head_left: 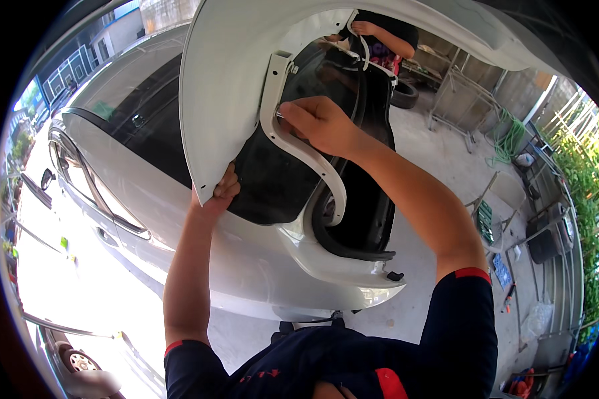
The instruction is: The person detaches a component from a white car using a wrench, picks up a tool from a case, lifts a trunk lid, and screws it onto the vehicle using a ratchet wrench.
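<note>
Along the curved white metal lid (pixel 216 73), I'd brace the corner (pixel 203 191) my left fingers (pixel 229 183) grip; right fingers (pixel 299 126) curled, hold unclear.

1. Shirt (pixel 306 359), 6 o'clock in the view: very dark navy, near black; soft cloth, lightly creased; short-sleeved.
2. Left sleeve (pixel 194 372), 7 o'clock: same dark cloth, ending above the elbow.
3. Left hem band (pixel 174 347), along the sleeve's edge: narrow, red.
4. Right sleeve (pixel 460 326), 4 o'clock: matching dark cloth, loose cut.
5. Right hem band (pixel 473 272), along its edge: narrow, red.
6. Red panel (pixel 389 384), 5 o'clock: broad, flat, bright, roughly four-sided, set into the dark cloth.
7. Chest marking (pixel 267 374), between 6 and 7 o'clock: small, red, detail too fine to tell.
8. Left hand (pixel 227 186), 9 o'clock: bare.
9. Right hand (pixel 323 125), between 12 and 1 o'clock: bare, as are both forearms (pixel 406 189).
</note>
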